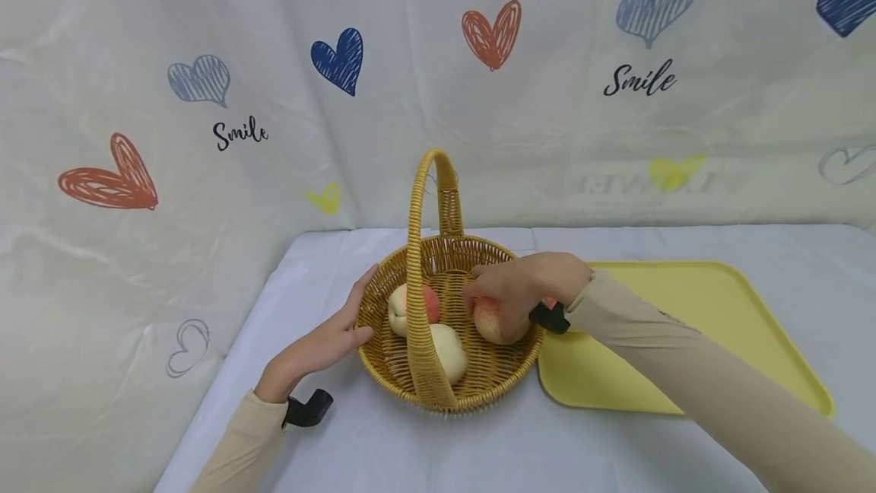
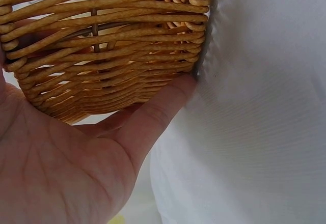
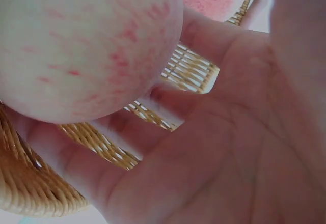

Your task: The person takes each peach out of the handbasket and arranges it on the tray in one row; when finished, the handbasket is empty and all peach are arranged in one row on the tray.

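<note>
A round wicker basket (image 1: 438, 402) with a tall arched handle holds several peaches. One cream and red peach (image 1: 398, 310) lies at the left inside, partly behind the handle, and a pale peach (image 1: 449, 354) sits nearer the front. My right hand (image 1: 527, 285) reaches in from the right and holds a red-flecked peach (image 3: 91, 51), its fingers around the far side in the right wrist view. Against the basket's left outer wall, my left hand (image 1: 333, 337) rests with fingers straight along the rim and thumb (image 2: 158, 112) extended low on the weave.
A yellow tray (image 1: 684, 326) lies on the white-covered table (image 1: 506, 447) to the right, partly under my right forearm. A small red patch shows beside my right wrist. Behind the table hangs a white cloth (image 1: 424, 97) printed with hearts.
</note>
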Motion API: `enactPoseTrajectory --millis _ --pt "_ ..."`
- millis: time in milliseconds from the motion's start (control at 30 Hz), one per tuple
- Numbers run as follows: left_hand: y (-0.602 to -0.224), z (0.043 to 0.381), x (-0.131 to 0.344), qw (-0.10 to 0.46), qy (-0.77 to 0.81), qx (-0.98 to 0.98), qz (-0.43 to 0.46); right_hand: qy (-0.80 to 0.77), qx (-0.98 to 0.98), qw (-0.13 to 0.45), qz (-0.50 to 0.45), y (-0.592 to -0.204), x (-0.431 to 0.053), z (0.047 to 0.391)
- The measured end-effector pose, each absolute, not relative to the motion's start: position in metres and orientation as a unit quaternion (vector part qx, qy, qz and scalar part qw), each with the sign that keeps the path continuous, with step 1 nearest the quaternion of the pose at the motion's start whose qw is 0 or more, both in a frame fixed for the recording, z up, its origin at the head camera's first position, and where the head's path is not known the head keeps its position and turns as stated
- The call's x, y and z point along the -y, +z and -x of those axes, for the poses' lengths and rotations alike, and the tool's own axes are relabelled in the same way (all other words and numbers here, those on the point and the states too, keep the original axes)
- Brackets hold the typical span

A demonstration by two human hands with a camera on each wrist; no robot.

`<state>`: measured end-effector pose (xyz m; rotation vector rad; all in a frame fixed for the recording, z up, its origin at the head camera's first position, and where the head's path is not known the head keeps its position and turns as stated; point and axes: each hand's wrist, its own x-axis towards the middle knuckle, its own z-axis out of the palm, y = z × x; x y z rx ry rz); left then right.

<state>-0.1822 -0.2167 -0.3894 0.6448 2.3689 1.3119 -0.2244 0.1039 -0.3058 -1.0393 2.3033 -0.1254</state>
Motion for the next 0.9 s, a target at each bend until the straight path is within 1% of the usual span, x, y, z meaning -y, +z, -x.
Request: enactPoseTrajectory --millis 200,467,567,667,733,900 --pt "-0.390 0.184 0.217 0.176 0.467 -0.836 -0.229 -0.042 -0.863 0.298 0.405 -0.304 -0.099 0.225" --pt "-0.391 0.185 0.217 0.178 0.472 -0.832 -0.230 -0.014 -0.873 0.309 0.378 -0.304 -0.096 0.221" --pt "-0.391 0.184 0.217 0.179 0.472 -0.833 -0.229 -0.008 -0.874 0.304 0.380 -0.304 -0.097 0.221" --pt "-0.391 0.183 0.217 0.176 0.469 -0.834 -0.230 -0.021 -0.865 0.280 0.416 -0.301 -0.099 0.221" --pt "-0.391 0.183 0.217 0.175 0.467 -0.835 -0.231 -0.044 -0.862 0.254 0.437 -0.298 -0.103 0.221" --pt "-0.391 0.182 0.216 0.173 0.468 -0.835 -0.233 -0.120 -0.863 0.161 0.463 -0.282 -0.121 0.215"
